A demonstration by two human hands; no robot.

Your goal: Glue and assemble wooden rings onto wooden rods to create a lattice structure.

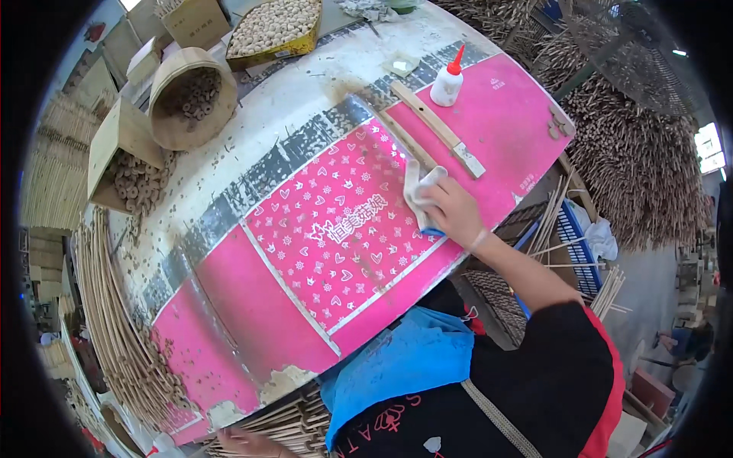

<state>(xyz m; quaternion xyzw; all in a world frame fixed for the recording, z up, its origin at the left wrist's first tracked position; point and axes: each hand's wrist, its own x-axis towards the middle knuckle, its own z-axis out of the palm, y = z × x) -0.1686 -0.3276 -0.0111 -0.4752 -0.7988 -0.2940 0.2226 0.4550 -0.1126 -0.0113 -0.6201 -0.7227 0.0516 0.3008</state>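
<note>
A small woodcraft workshop. A worn worktable (pixel 305 114) covered with pink sheeting (pixel 252 305) carries a glue bottle (pixel 447 79), wooden slats (pixel 435 126), and boxes of wooden beads (pixel 271 27) and rings (pixel 137 183); bundled sticks (pixel 114 328) and racks of dowels (pixel 641 153) surround it.

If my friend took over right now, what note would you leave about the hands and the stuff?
Right hand: pressing a white cloth on the pink mat, beside two wooden strips.
Left hand: low at the table's near edge, on a stick bundle; its grip is unclear.
Glue bottle: upright, capped, behind the strips.
Done: strips laid on the mat.
Left: wiping appears under way; I cannot tell whether the strips are glued.
</note>
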